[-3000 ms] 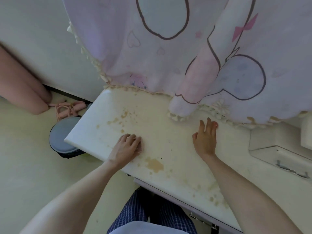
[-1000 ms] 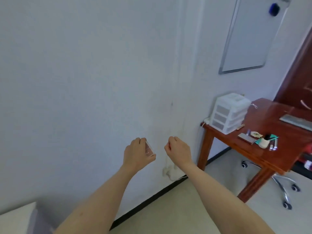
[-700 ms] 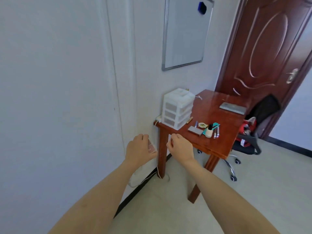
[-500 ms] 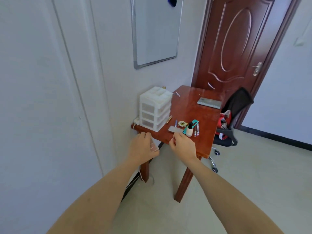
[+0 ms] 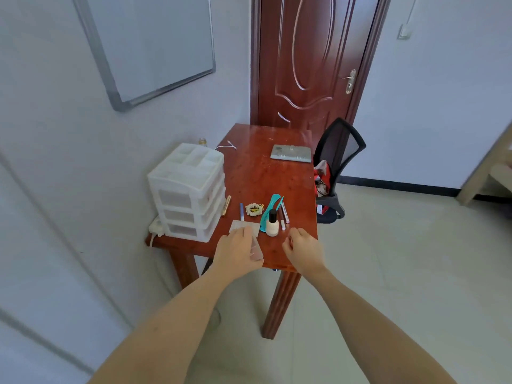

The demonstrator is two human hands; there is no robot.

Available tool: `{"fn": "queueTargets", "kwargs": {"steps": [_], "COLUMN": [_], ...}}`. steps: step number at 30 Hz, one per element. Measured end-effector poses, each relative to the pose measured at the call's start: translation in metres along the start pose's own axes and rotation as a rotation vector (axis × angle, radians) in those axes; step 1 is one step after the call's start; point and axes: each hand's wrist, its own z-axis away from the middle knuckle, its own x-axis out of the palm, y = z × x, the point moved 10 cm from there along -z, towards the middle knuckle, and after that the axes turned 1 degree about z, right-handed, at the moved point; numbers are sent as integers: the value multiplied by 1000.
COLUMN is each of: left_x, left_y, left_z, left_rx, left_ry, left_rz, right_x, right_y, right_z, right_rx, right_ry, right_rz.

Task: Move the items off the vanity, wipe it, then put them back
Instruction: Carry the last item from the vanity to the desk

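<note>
Whiteboard (image 5: 149, 48) on the wall at far left, with the red-brown wooden table (image 5: 266, 167) below and to its right. White plastic drawer organizer (image 5: 188, 191) stands on the table's left side against the wall.

Row of small items right of the organizer, near the front edge: gold tube (image 5: 226, 205), blue pen (image 5: 242, 212), floral hair tie (image 5: 254, 209), flat grey card (image 5: 245, 226), teal comb (image 5: 271, 209), cream nail polish bottle (image 5: 272, 223), two thin sticks (image 5: 283, 216). A grey flat case (image 5: 291, 153) lies well apart at the far end. These look like the vanity's items, parked here.

Left hand (image 5: 238, 253) hovers over the front edge, fingers curled around a small pinkish translucent item (image 5: 256, 250); what it is cannot be told, as only a corner shows. Right hand (image 5: 303, 252) is just beside it, fingers curled inward. A sliver shows at the fingertips, but whether it holds anything I cannot tell.

Black mesh chair (image 5: 336, 167) stands at the table's right, dark wooden door (image 5: 310, 59) behind it.

Handling judgement: the pinkish item looks light, rigid and smooth, probably slippery plastic. Pinch it by its flat faces and set it down flat. The bottle is likely glass, top-heavy and easily tipped, so grasp the body rather than the cap.
</note>
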Motion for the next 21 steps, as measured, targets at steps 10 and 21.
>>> {"fn": "queueTargets", "kwargs": {"steps": [10,21], "left_x": [127,213], "left_y": [4,1], "left_z": [-93,-132], "left_rx": [65,97], "left_ry": [-230,-444], "left_rz": [-2,-41], "right_x": [111,183], "right_y": [87,113], "right_z": [-54,-87], "right_rx": [86,59], "right_ry": [-233,-381], "right_rz": [-9,-59]}}
